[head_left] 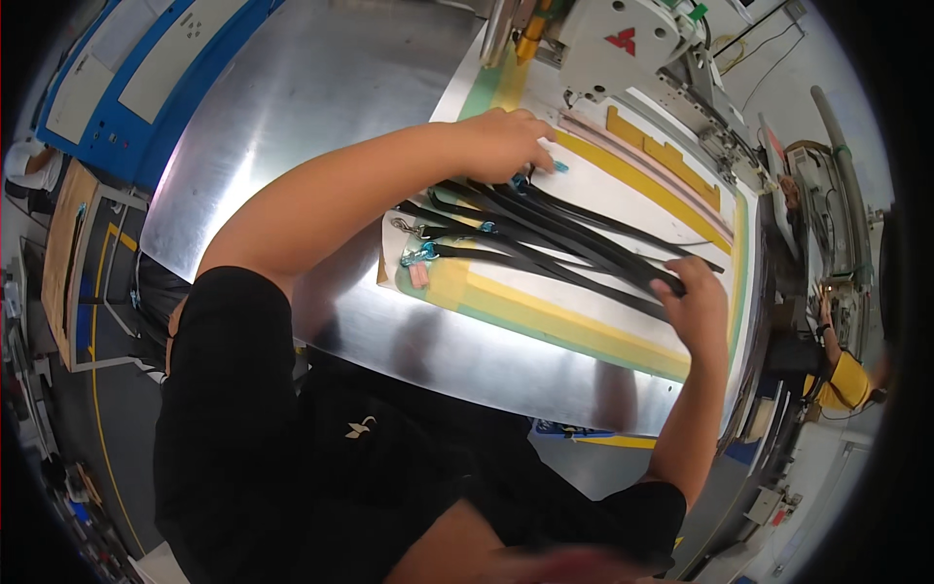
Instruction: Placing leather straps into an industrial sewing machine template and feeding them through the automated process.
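Observation:
Several black straps (574,229) lie bunched lengthwise across a white work board (642,200) taped with yellow and green. At their left ends are a silver snap hook (406,227) and shiny blue metal fittings (420,254). My left hand (506,144) is curled over the far left end of a strap, by a small blue piece (560,166); its palm side is hidden. Near the board's right side, my right hand (697,297) has thumb and fingers closed around the right part of the straps.
An industrial sewing machine head (623,44) stands over the board's far side. Mustard-coloured guide strips (662,175) run along the board. A shiny metal tabletop (360,336) surrounds its near and left sides. A blue-and-white machine (146,88) stands far left; a person in yellow (844,382) is at right.

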The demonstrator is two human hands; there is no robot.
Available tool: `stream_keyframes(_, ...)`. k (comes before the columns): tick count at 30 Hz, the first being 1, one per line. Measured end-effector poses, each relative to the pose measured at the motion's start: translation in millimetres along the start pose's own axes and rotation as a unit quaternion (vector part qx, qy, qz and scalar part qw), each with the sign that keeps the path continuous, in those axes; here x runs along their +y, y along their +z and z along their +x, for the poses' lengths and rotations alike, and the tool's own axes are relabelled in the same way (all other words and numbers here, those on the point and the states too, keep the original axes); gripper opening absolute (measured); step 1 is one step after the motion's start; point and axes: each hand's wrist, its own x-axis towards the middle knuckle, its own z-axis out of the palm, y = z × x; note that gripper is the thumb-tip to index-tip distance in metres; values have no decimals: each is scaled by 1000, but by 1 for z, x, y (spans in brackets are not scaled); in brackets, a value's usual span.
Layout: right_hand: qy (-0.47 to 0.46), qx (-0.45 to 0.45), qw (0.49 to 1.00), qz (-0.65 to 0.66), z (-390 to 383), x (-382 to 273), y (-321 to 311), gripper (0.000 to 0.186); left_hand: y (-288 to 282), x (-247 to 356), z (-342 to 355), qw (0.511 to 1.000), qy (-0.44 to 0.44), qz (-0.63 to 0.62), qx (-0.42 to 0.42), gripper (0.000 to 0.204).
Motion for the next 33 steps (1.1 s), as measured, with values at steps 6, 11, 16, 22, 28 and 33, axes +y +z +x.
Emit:
stream_keyframes(6, -87, 21, 994, 65, -5, -49, 18, 42, -14, -1, 15, 996, 17, 33, -79, 11)
stream_keyframes(11, -112, 91, 988, 59, 29, -62, 37, 46, -23, 14, 7, 990, 89, 96, 45, 8)
stream_keyframes(16, -62, 86, 993, 60, 70, -56, 41, 44, -30, 22, 4, 977, 146, 119, 99, 11)
stream_keyframes(22, -110, 11, 989, 103, 74, -50, 66, 16, -23, 4, 3, 990, 47, 82, 100, 12)
stream_keyframes(28, -124, 53, 985, 111, 75, -65, 67, 14, -10, -15, 15, 994, 39, -53, 91, 16)
stream_keyframes(33, -159, 191, 966, 76, 117, -84, 50, 14, -4, -11, 28, 987, 36, -139, 68, 13)
